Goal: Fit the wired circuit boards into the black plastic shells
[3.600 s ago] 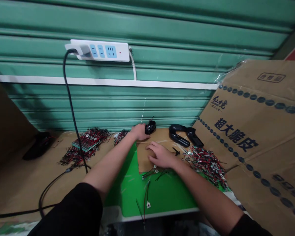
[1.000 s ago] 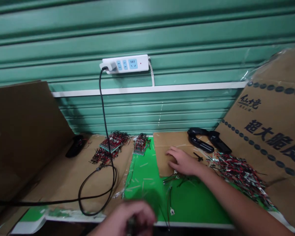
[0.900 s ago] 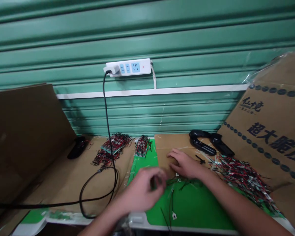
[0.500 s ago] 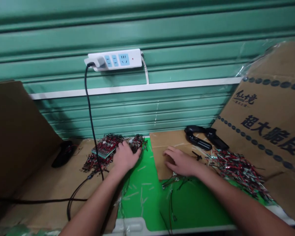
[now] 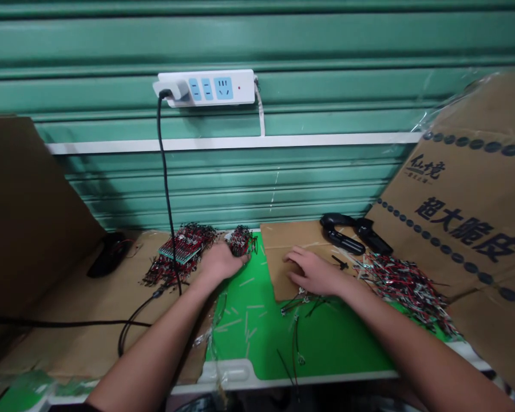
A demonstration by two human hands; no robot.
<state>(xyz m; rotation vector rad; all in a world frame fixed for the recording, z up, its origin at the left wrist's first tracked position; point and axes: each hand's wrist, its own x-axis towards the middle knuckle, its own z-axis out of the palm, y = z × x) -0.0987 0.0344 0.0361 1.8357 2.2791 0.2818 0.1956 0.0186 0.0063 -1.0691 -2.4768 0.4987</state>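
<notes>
A clump of red and black wires [image 5: 241, 240] is lying at the far edge of a green mat [image 5: 257, 337]. Its wires are pointing in many directions, so no clear long axis can be seen. The left hand [image 5: 221, 262] is placed against the near side of the clump and is cupped, with the fingers curved and touching it, but it cannot be told whether the clump is gripped. The right hand [image 5: 313, 273] is laid open, palm down, on a sheet of brown cardboard [image 5: 292, 240] to the right of the clump. Thin wires with small white terminals [image 5: 298, 326] are lying on the mat near this hand. Farther right, a loose heap of red and black wires with metal ends [image 5: 405, 292] is spread, and black plastic parts [image 5: 341, 232] are placed at the far edge. To the left of the clump, a green circuit board [image 5: 175, 250] is resting on a larger pile of wires [image 5: 165, 278]. A white power strip [image 5: 206, 87] with blue sockets is fixed on a green corrugated shutter [image 5: 283, 40], and its black cable [image 5: 165, 171] is hanging down. A cardboard carton [image 5: 455, 229] on the right is printed with 仙境 and 超大脆皮.
</notes>
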